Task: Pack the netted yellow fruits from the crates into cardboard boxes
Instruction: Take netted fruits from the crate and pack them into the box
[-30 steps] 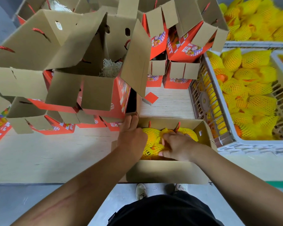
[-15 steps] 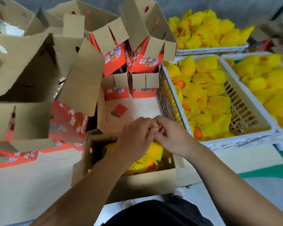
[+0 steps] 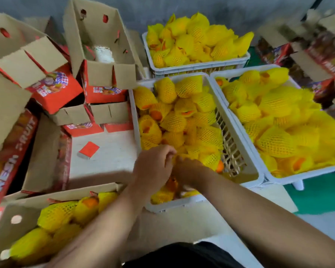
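Both hands are reaching into the near end of the middle crate [image 3: 240, 151]; left hand [image 3: 153, 167] and right hand [image 3: 188, 169] side by side, fingers curling among netted fruits [image 3: 182, 120], grip unclear, open box [image 3: 17, 213] waiting lower left

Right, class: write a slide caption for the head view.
Both hands reach into the nearest white crate of netted yellow fruits.

By your hands, the fruits [image 3: 184, 120] wear matt yellow foam netting. Their crate [image 3: 238, 144] is smooth white plastic lattice. Left of your grip, the box [image 3: 17, 211] is matt brown cardboard, glossy red print outside.
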Motion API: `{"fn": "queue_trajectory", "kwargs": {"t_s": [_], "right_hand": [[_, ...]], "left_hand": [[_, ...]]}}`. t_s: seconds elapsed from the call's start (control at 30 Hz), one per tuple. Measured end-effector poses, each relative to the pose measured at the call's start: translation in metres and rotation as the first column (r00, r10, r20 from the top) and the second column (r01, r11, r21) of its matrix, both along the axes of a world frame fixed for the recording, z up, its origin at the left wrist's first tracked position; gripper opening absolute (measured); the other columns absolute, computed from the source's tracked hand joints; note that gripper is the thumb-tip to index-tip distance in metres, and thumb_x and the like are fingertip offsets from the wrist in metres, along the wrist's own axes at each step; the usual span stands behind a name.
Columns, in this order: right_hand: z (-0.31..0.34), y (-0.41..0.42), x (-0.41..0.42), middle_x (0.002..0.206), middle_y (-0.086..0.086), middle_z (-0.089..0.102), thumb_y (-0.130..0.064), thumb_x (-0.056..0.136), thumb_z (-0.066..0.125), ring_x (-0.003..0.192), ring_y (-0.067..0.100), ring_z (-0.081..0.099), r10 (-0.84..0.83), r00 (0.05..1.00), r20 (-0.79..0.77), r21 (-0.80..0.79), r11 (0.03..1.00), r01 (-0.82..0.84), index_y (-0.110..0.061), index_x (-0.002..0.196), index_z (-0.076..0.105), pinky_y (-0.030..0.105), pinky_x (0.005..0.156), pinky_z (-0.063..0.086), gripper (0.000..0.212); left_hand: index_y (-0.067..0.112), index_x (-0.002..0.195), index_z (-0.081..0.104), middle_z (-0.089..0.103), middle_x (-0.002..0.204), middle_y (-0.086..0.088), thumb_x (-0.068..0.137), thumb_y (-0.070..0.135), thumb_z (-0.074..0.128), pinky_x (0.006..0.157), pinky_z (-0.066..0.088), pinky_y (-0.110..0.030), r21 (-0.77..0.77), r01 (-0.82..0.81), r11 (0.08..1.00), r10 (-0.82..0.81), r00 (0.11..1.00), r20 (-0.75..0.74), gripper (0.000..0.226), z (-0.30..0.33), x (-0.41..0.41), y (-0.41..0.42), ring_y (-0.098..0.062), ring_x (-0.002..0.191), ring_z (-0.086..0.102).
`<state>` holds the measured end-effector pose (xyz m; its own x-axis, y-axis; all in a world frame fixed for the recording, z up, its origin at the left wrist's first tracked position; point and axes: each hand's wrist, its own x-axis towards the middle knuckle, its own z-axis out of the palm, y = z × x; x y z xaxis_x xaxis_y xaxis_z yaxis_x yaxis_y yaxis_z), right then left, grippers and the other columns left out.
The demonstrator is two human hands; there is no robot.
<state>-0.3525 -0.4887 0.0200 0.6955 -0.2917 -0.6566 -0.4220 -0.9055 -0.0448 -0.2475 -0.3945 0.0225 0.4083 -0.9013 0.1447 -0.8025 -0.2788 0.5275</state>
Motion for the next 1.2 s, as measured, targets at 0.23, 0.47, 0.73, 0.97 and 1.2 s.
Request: {"fn": "queue_trajectory", "kwargs": {"t_s": [0.23,0.47,0.73,0.97,1.2], "right_hand": [[-0.004,-0.049,-0.037,0.110,0.001,0.054,-0.030,0.074,0.084,0.087,0.017,0.059,-0.440,0.833,0.334,0.533,0.818,0.219,-0.025,0.109,0.053,0.031,0.067,0.048,0.047],[-0.008,-0.064,-0.057,0.120,0.017,0.057,-0.027,0.073,0.080,0.092,0.020,0.060,-0.907,0.406,0.112,0.964,0.199,0.178,-0.033,0.125,0.053,0.033,0.076,0.053,0.059],[-0.015,-0.061,-0.055,0.130,0.003,0.053,-0.033,0.071,0.084,0.107,0.016,0.061,-0.894,0.394,0.213,0.917,0.322,0.235,-0.042,0.128,0.051,0.031,0.083,0.056,0.066],[-0.012,-0.062,-0.055,0.092,-0.007,0.072,-0.036,0.069,0.086,0.082,0.014,0.065,-0.939,0.314,0.141,0.973,0.190,0.131,-0.032,0.122,0.057,0.031,0.070,0.057,0.061],[0.001,-0.066,-0.046,0.126,-0.014,0.071,-0.065,0.083,0.071,0.120,0.006,0.065,-0.835,0.549,-0.031,0.998,0.000,0.055,-0.045,0.122,0.069,0.032,0.091,0.058,0.044]], "left_hand": [[0.034,0.121,0.065,0.072,0.104,0.014,0.101,0.042,0.049,0.083,0.055,-0.038,-0.028,-0.167,0.986,0.154,0.953,-0.260,0.027,0.010,-0.013,0.003,-0.012,0.090,0.068],[0.027,0.120,0.063,0.069,0.099,0.013,0.101,0.034,0.065,0.070,0.055,-0.020,0.197,-0.357,0.913,0.357,0.467,-0.809,0.020,0.015,-0.042,-0.011,-0.006,0.083,0.067],[0.030,0.102,0.075,0.062,0.078,0.001,0.098,0.015,0.066,0.062,0.044,-0.016,-0.167,-0.462,0.871,0.259,0.719,-0.645,0.018,0.001,-0.047,-0.014,-0.006,0.066,0.055],[0.045,0.140,0.055,0.058,0.135,0.018,0.091,0.044,0.070,0.096,0.043,-0.010,-0.188,-0.151,0.970,0.000,0.781,-0.625,0.051,0.019,-0.048,-0.008,-0.009,0.132,0.051],[0.049,0.143,0.047,0.052,0.142,0.026,0.074,0.045,0.091,0.108,0.043,-0.018,-0.026,-0.131,0.991,0.099,0.851,-0.516,0.082,0.014,-0.033,-0.007,0.003,0.134,0.048]]}}
